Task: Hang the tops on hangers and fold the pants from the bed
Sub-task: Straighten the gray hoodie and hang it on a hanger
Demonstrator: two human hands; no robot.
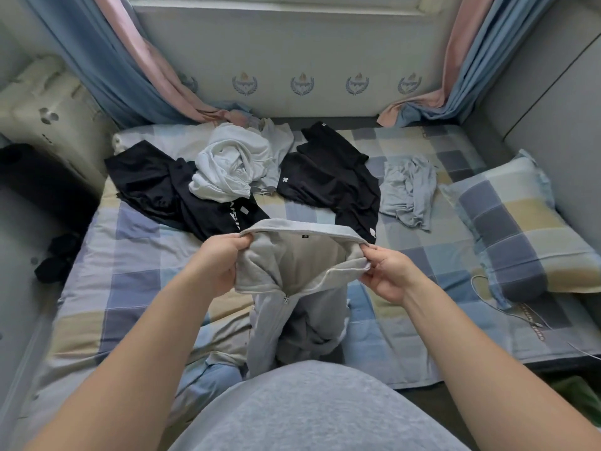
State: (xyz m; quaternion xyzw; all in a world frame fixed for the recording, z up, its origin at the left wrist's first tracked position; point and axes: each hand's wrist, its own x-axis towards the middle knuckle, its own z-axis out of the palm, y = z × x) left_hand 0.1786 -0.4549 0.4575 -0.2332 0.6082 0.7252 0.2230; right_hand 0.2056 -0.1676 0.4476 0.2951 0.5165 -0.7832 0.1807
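Head view: grey zip-neck fleece top [292,265] held up by its collar over the near half of the checked bed [130,271], lower part drooping onto the sheet. Left grip [224,265] curled round one collar end, right grip [387,275] pinching the other. Farther back, loose on the bed: black garment with white lettering [146,183], crumpled white garment [227,164] partly over it, black garment with a white cross mark [331,170], pale blue-grey garment [406,190] just beside, checked pillow [520,222] at the right edge.

Checked bed [136,288] bears black garments [328,170], a white heap [227,164] (crumpled) — and a pillow [520,222].
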